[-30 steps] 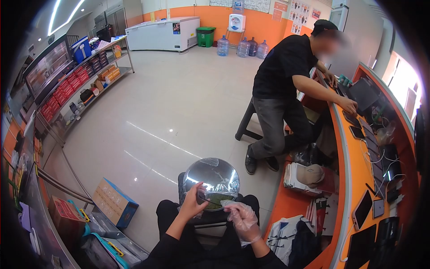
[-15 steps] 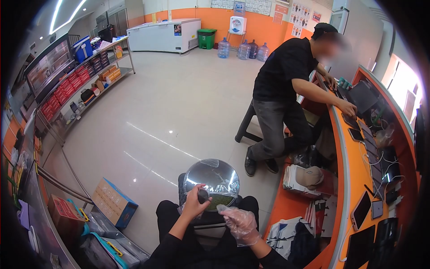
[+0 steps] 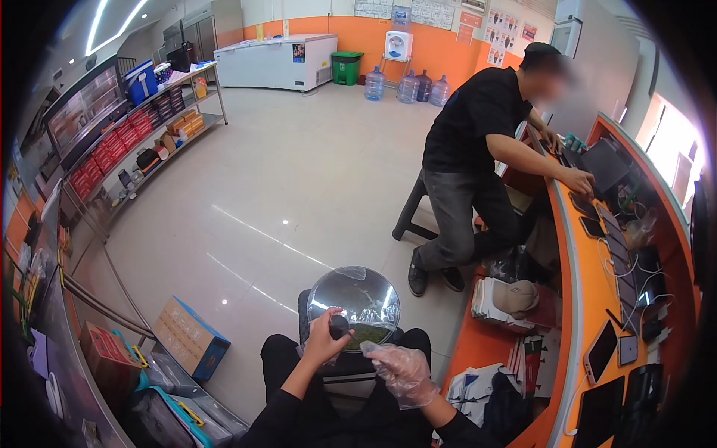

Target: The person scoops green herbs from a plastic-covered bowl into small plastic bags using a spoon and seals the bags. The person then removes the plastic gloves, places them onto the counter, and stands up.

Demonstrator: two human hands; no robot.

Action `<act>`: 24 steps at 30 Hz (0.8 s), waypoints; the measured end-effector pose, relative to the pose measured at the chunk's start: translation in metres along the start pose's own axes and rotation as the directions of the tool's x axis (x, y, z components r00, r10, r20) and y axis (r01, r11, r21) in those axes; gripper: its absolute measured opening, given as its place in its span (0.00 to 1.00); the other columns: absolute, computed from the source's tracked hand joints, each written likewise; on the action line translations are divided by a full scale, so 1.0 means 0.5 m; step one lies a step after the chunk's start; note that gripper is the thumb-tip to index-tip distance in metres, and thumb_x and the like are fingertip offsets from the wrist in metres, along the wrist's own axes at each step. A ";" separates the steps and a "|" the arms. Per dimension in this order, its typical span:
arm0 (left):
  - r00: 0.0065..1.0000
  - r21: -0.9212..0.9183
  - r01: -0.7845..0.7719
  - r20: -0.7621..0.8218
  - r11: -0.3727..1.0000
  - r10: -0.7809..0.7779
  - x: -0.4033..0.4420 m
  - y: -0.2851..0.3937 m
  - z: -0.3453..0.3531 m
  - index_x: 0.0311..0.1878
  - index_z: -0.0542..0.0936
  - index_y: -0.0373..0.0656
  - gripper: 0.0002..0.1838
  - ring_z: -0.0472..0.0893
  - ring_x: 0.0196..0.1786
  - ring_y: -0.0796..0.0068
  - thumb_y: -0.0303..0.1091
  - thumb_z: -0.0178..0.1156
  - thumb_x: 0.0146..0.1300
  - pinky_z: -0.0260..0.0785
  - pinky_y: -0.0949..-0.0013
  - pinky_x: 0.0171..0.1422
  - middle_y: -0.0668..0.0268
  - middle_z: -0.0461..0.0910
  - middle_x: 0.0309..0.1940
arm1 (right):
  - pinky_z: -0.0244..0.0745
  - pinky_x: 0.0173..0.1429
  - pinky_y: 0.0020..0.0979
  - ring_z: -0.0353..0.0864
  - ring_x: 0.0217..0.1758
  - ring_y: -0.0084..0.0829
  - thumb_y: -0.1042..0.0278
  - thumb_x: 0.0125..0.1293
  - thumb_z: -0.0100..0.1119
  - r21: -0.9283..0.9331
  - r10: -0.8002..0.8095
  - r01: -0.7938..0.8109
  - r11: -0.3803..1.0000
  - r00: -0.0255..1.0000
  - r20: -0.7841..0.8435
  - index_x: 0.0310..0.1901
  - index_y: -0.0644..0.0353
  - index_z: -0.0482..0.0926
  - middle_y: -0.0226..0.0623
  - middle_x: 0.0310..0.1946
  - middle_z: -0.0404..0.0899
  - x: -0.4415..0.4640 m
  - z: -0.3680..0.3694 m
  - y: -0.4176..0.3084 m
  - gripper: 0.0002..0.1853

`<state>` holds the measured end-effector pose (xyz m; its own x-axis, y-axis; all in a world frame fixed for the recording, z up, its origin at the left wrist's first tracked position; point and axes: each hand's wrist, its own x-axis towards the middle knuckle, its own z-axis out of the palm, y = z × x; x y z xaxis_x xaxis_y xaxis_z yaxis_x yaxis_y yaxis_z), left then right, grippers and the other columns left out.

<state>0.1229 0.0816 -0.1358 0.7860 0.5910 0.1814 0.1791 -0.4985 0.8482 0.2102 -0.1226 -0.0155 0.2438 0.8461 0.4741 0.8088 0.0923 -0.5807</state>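
In front of my knees, a round shiny tray (image 3: 347,287) with clear plastic film over part of it rests on a black stool (image 3: 302,308). Green, finely cut or powdery matter (image 3: 364,336) covers its near edge. My left hand (image 3: 326,340), bare over most of its skin, is closed around a small dark cylinder (image 3: 340,326) at the tray's near left edge. A clear plastic glove covers my right hand (image 3: 402,373), just right of the tray's near side. Its fingers are pinched together; what they hold, if anything, is too small to name.
At right, a person (image 3: 478,134) in black leans over an orange counter (image 3: 571,246) with phones and cables. A cardboard box (image 3: 190,340) and plastic cases (image 3: 175,418) stand at lower left. A shelf rack (image 3: 149,153) holds boxes; a white chest freezer (image 3: 272,63) stands at the back.
The view has shifted very slightly. Both of my hands keep nearly the same place and grip, and the person at the counter has barely moved.
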 end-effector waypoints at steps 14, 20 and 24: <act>1.000 0.046 0.001 -0.020 0.999 0.000 -0.004 0.010 -0.010 0.60 0.72 0.47 0.33 0.74 0.54 0.56 0.45 0.71 0.51 0.60 0.57 0.65 0.57 0.79 0.47 | 0.80 0.41 0.36 0.85 0.37 0.41 0.70 0.67 0.57 0.165 0.116 -0.096 0.982 0.987 -0.113 0.43 0.56 0.81 0.42 0.37 0.84 0.013 -0.023 -0.006 0.06; 1.000 0.055 -0.011 -0.025 0.998 0.012 -0.002 0.022 -0.014 0.60 0.72 0.47 0.33 0.75 0.54 0.57 0.44 0.72 0.50 0.59 0.58 0.65 0.57 0.79 0.46 | 0.79 0.41 0.36 0.85 0.37 0.42 0.72 0.66 0.57 0.139 0.107 -0.094 0.986 0.990 -0.092 0.44 0.57 0.81 0.43 0.37 0.84 0.008 -0.024 -0.011 0.07; 1.000 -0.001 0.016 0.011 1.000 -0.016 0.003 0.017 -0.014 0.59 0.73 0.46 0.33 0.76 0.53 0.57 0.44 0.72 0.50 0.60 0.58 0.65 0.58 0.80 0.45 | 0.79 0.41 0.36 0.85 0.37 0.42 0.69 0.66 0.59 0.075 0.058 -0.053 0.996 0.996 -0.070 0.44 0.54 0.81 0.41 0.37 0.84 0.004 -0.016 -0.010 0.07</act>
<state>0.1215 0.0828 -0.1250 0.7895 0.5919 0.1622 0.1912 -0.4884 0.8514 0.2111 -0.1256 -0.0065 0.3268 0.8114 0.4846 0.7526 0.0868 -0.6528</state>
